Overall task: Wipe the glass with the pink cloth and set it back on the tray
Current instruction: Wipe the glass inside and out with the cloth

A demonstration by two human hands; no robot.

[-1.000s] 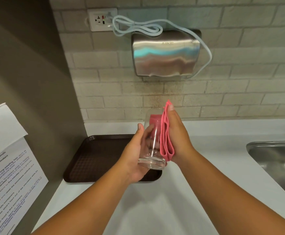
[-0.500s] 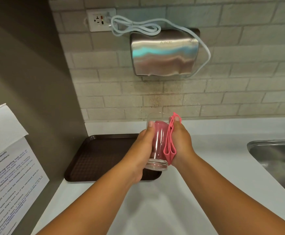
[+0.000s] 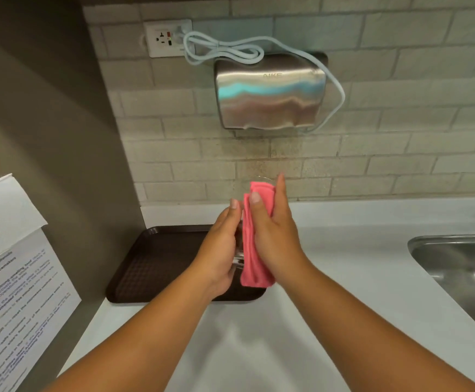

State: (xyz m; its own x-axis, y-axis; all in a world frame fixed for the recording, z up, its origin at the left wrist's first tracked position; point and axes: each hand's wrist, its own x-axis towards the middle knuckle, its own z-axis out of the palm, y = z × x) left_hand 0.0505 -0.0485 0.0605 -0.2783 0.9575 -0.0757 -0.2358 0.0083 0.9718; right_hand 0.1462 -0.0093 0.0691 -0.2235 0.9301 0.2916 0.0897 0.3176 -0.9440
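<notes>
Glass [image 3: 240, 193] gripped between left hand [image 3: 220, 250] fingers and pink cloth [image 3: 254, 244] pressed by right hand [image 3: 275, 236].

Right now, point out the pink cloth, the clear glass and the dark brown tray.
pink folded cloth [image 3: 254, 250]: head view, on its lower fold.
clear drinking glass [image 3: 244, 185]: head view, on the upper rim.
dark brown plastic tray [image 3: 157, 261]: head view, on its bare textured floor.

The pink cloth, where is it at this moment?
In the head view, the pink cloth is centre frame, pressed by the right hand against the glass held in the left hand, above the tray.
</notes>
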